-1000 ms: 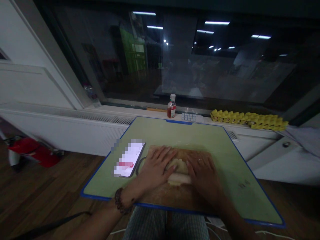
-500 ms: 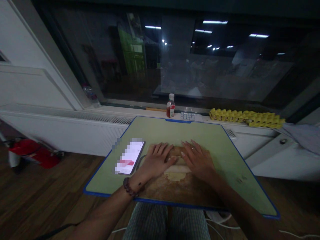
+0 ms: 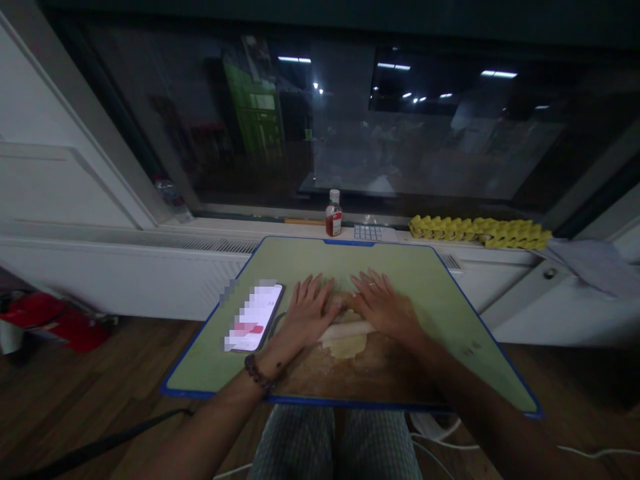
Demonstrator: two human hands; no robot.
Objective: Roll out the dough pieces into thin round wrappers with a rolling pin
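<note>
A pale rolling pin (image 3: 347,330) lies crosswise on a flat piece of dough (image 3: 350,347), whose near edge shows below it. Both rest on a brown wooden board (image 3: 350,383). My left hand (image 3: 307,312) lies flat over the pin's left end, fingers stretched forward. Over the right end, my right hand (image 3: 387,308) is likewise flat, with its fingers spread and a ring on one of them. The palms press on the pin without wrapping round it, and they hide its ends. Left of my left hand is a phone (image 3: 255,319) with a lit screen.
The board sits on a green table (image 3: 305,257) with a blue rim. Along the windowsill stand a bottle of red sauce (image 3: 333,217), a white calculator-like keypad (image 3: 369,232) and a yellow egg tray (image 3: 477,231). A red fire extinguisher (image 3: 57,317) is at the floor's left.
Both hands have shifted a little forward over the rolling pin, and more of the dough shows on the near side. The whole view has turned slightly.
</note>
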